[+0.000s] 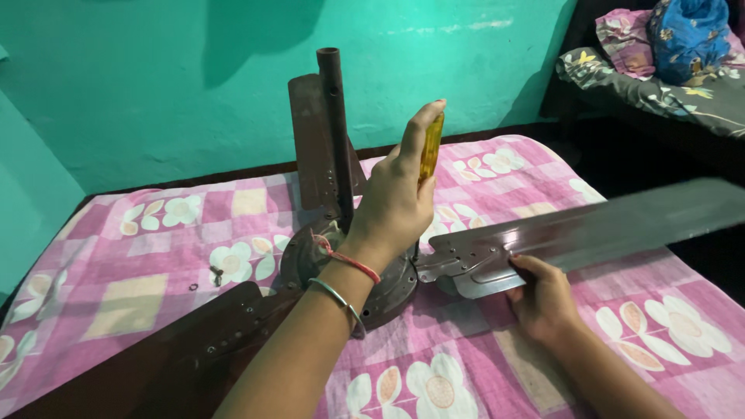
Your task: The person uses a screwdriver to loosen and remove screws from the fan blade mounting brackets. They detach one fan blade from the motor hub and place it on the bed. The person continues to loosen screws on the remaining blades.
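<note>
Left hand (396, 198): fingers wrapped round a yellow screwdriver handle (431, 146), upright above the ceiling fan motor (349, 271).
Right hand (542, 299): fingers curled under the fan blade (590, 233) (near its bracket end).
Fan: lying on the pink floral bedsheet (481, 365).

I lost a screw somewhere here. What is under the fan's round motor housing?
The motor housing rests on the pink flowered sheet. The left hand and wrist cover its middle; beneath it nothing shows. Small loose hardware lies beside it.
</note>
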